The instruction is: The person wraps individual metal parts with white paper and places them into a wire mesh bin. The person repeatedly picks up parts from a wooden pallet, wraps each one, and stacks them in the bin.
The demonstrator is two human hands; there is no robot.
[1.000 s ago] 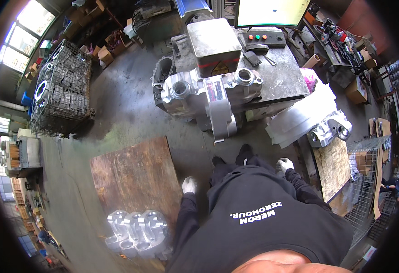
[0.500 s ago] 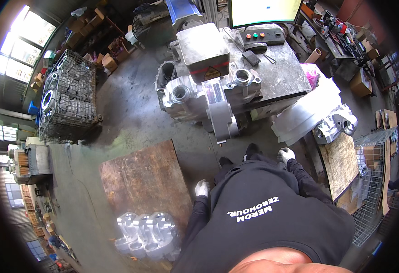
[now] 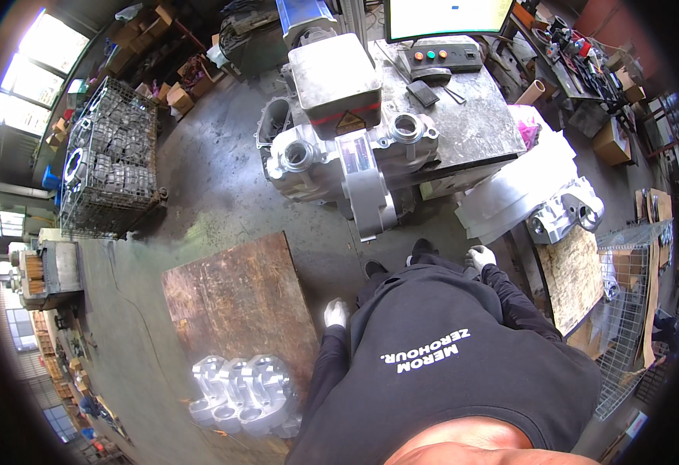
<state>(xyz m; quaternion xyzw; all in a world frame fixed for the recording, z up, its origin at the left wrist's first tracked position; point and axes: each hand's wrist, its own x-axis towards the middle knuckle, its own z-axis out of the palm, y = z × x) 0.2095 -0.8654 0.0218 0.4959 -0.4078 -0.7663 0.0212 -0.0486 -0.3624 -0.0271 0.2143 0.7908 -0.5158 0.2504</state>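
Observation:
My left hand (image 3: 336,313), in a white glove, hangs low beside the brown wooden board (image 3: 235,294). Its fingers look loosely parted and nothing shows in them. On the other side my right hand (image 3: 479,257), gloved too, hangs empty with slack fingers, below the grey-white sheeting (image 3: 510,194). In front of me a large silvery metal casting (image 3: 297,155) sits at the edge of the worktable (image 3: 475,116). A box-shaped machine head (image 3: 335,74) with a warning triangle stands over it; neither hand touches them. Several smaller castings (image 3: 250,391) rest on the board's near end.
Another casting (image 3: 564,213) lies at right on a board-topped stack (image 3: 572,279), by a wire cage (image 3: 626,310). A full wire crate (image 3: 111,155) of castings stands far left. A button box (image 3: 440,58) and a lit monitor (image 3: 448,17) are at the worktable's back.
The whole view has shifted slightly, with the scene now a little further left and up. Both hands still hang at my sides, and the castings keep their places.

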